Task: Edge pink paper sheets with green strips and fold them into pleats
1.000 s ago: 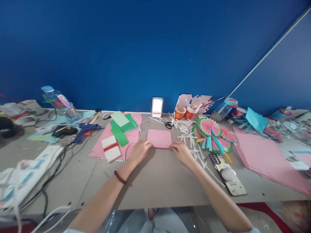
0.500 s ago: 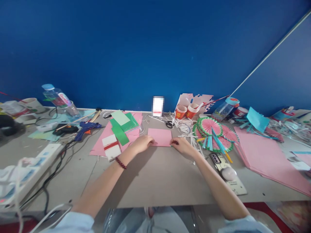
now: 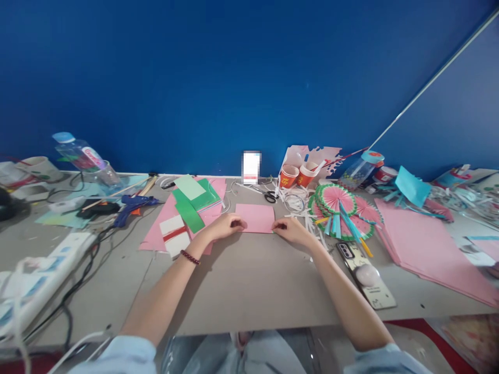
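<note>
A small pink sheet of paper (image 3: 254,218) lies in front of me on the grey table. At its near left corner is my left hand (image 3: 226,226), thumb and fingers closed in a pinch on the edge. My right hand (image 3: 290,229) pinches the near right corner the same way. Whether the sheet is folded or a single layer I cannot tell. Beyond it, black-handled scissors (image 3: 270,197) lie among white paper strips. A dark red bead bracelet (image 3: 190,257) circles my left wrist.
Green paper (image 3: 191,216) and a red-banded white pack (image 3: 174,235) are at left, near a blue glue gun (image 3: 134,205) and power strip (image 3: 50,283). Rightward are red paper cups (image 3: 290,177), watermelon paper fans (image 3: 338,202), a phone (image 3: 366,275) and large pink sheets (image 3: 424,249).
My view has shifted slightly. My left fingers have curled a little at the sheet's left edge; the right hand keeps its pinch. The sheet stays in nearly the same place.
</note>
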`<state>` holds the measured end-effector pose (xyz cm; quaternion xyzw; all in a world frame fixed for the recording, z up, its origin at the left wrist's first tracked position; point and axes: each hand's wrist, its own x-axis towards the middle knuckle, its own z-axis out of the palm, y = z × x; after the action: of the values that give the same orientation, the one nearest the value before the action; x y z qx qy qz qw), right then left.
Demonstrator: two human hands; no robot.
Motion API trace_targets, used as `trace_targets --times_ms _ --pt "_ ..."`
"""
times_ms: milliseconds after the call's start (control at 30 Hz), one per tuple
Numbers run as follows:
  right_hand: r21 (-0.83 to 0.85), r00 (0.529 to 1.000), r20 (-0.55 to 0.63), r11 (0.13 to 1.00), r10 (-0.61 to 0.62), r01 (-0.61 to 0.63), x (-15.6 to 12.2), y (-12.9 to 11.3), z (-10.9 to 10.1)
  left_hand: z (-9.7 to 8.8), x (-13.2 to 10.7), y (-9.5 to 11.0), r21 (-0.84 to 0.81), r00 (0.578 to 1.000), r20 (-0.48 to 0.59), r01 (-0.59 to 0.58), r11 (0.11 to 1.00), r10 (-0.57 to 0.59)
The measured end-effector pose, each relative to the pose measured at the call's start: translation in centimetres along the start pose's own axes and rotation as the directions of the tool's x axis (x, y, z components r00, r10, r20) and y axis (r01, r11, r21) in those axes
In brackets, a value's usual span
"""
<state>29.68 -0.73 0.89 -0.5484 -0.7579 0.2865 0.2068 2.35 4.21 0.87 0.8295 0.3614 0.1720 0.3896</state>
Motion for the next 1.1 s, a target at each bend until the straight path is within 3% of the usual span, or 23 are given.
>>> trace_targets --times_ms 533,1100 --pt "0.078 0.994 -0.023 0.992 0.105 -0.103 0.28 -0.20 0.05 0.02 0.39 -0.65 -0.007 1.000 0.022 -0.010 1.000 0.010" --pt "0.094 0.994 -0.045 0.991 0.101 -0.096 0.09 -0.18 0.26 0.02 0.30 -0.35 -0.062 1.000 0.014 -0.009 0.998 0.009"
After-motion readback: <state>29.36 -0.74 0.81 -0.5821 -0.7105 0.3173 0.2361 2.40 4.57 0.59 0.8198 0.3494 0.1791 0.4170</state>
